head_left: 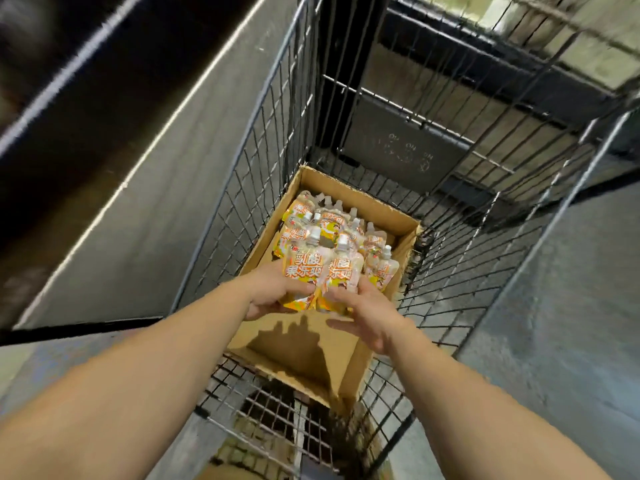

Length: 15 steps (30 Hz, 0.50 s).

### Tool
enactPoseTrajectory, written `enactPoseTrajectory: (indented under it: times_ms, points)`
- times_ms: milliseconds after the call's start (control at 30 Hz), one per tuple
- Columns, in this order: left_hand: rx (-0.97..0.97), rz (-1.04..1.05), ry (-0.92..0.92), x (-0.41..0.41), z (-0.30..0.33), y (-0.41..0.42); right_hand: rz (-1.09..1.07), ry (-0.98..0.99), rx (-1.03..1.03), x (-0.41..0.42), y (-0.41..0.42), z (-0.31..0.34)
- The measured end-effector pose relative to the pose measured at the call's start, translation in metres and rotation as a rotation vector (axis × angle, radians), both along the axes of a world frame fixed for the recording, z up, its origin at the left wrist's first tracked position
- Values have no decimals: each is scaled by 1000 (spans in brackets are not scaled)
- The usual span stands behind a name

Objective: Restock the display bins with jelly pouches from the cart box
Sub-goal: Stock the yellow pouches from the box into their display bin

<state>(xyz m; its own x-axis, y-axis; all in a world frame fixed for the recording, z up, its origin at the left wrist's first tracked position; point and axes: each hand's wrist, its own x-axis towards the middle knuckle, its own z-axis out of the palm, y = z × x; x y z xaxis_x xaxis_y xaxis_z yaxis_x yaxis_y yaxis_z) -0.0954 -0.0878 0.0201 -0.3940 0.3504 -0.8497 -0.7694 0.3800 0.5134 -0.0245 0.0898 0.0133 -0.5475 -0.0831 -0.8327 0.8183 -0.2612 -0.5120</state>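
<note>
- I judge the restock to be partway through a pick-up: my hands are down in the cardboard box (363,211) sitting in the wire cart (263,140), gathering pouches, and nothing here has reached a bin yet.
- No display bins are in view, so I cannot say how full they are or how many trips remain.
- The box is roughly half emptied: its near part shows bare cardboard floor, while the remaining jelly pouches (332,233) stand packed together against the far wall.
- My left hand (273,294) curls under and around the bottom of the front pouches (313,271), thumb on their face, holding a small bunch from the left side.
- My right hand (367,315) closes on the same bunch from the right, upper fingers pinching the lower edge of a pouch; its lower fingers look relaxed and spread, holding nothing.
- The bunch sits between both hands, touching the pouches behind it.
- The pouches are soft, glossy stand-up packs, orange and yellow with white screw caps on top and large printed characters; they look crinkly and slippery, so I expect a loose bunch could slide apart when lifted.
</note>
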Motion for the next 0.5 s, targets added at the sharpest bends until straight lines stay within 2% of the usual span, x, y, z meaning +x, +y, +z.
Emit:
enactPoseTrajectory:
  times_ms: [133,233,500]
  points:
    - [43,212,60,33,43,-13,161,145,62,5,-12,41]
    - [66,411,135,73,78,-33,361,269,81,14,-26,71]
    - [112,1005,298,262,144,-113,962,464,-20,90,-131,139]
